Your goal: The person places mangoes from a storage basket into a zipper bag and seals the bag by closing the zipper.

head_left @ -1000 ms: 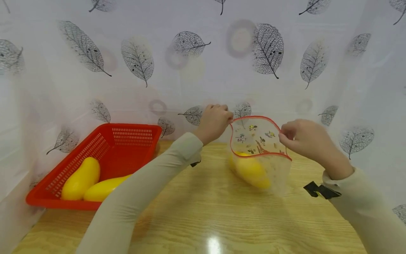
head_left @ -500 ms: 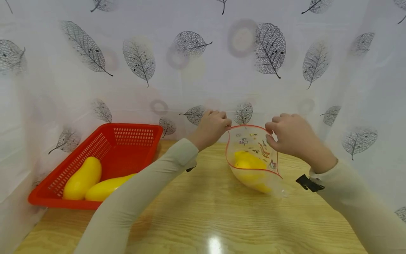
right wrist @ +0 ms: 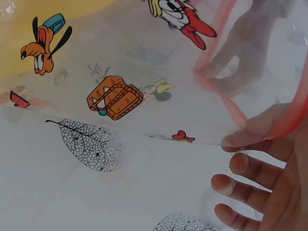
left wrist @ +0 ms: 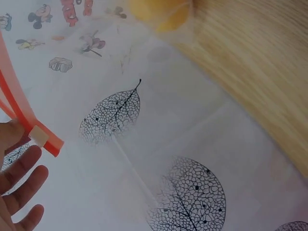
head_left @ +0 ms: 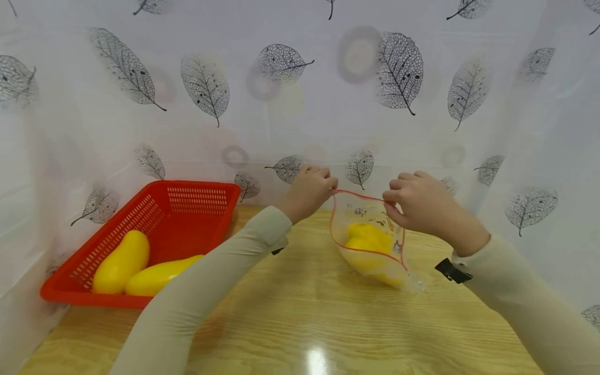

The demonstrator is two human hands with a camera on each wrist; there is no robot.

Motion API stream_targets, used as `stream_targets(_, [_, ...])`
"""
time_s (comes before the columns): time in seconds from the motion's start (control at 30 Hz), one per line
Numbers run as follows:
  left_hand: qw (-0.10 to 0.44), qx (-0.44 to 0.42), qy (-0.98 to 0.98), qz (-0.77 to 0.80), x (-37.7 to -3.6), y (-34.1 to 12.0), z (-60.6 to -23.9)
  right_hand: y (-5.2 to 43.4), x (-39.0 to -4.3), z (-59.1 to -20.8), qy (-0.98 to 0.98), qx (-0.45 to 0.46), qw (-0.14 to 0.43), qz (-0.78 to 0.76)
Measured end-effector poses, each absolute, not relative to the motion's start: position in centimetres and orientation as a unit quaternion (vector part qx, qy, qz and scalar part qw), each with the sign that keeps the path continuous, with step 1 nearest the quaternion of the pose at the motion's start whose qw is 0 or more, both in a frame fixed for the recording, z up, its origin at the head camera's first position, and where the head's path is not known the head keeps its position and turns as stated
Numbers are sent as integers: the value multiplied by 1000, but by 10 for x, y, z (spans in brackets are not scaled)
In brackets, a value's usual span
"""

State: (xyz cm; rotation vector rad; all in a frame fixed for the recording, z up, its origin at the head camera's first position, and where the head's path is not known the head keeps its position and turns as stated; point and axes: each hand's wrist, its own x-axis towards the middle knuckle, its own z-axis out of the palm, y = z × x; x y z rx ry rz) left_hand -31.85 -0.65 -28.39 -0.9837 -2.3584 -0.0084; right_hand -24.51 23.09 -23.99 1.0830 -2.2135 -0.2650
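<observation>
A clear zip bag (head_left: pixel 350 204) with a red zip edge and small cartoon prints stands with its mouth spread on the table. Inside it lies a yellow mango (head_left: pixel 367 237), partly seen through the plastic. My left hand (head_left: pixel 307 194) pinches the left end of the zip edge; beside its fingers in the left wrist view sits a pale slider (left wrist: pixel 38 136). On the other side my right hand (head_left: pixel 424 208) pinches the far zip edge between thumb and forefinger. The right wrist view shows its other fingers (right wrist: pixel 245 190) loosely bent below the edge.
To the left stands a red basket (head_left: pixel 89 299) holding two more yellow mangoes (head_left: pixel 123 263), one partly behind the left sleeve (head_left: pixel 201 291). The wooden table (head_left: pixel 300 323) meets a white leaf-print curtain (head_left: pixel 300 120) at the back.
My right hand has moved left along the zip edge, toward my left hand. The bag's mouth has narrowed and sunk lower. My left hand has shifted slightly left and down, still pinching the edge.
</observation>
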Motion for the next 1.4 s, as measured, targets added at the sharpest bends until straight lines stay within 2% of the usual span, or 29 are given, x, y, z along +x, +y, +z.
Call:
stream_targets(0.23, [301,-351,-887,-17,-316,-14,-287,223,-247,-245,-843,401,345,-99])
stream_targets(0.5, [281,-348,-894,-6,-307,-31,-284,221,-248,-247,-842,398,352,-98])
stream_targets(0.9, [255,-380,-885,85,-263,-62,-273,221,-253,-250,-833,410,363,-83])
stream_targets(1.13, [219,-391,-888,103,-241,-88,-271,221,-255,-252,-839,411,350,-65])
stream_targets(1.4, [203,-411,-884,93,-238,-132,-273,223,-257,-252,-835,421,353,-45])
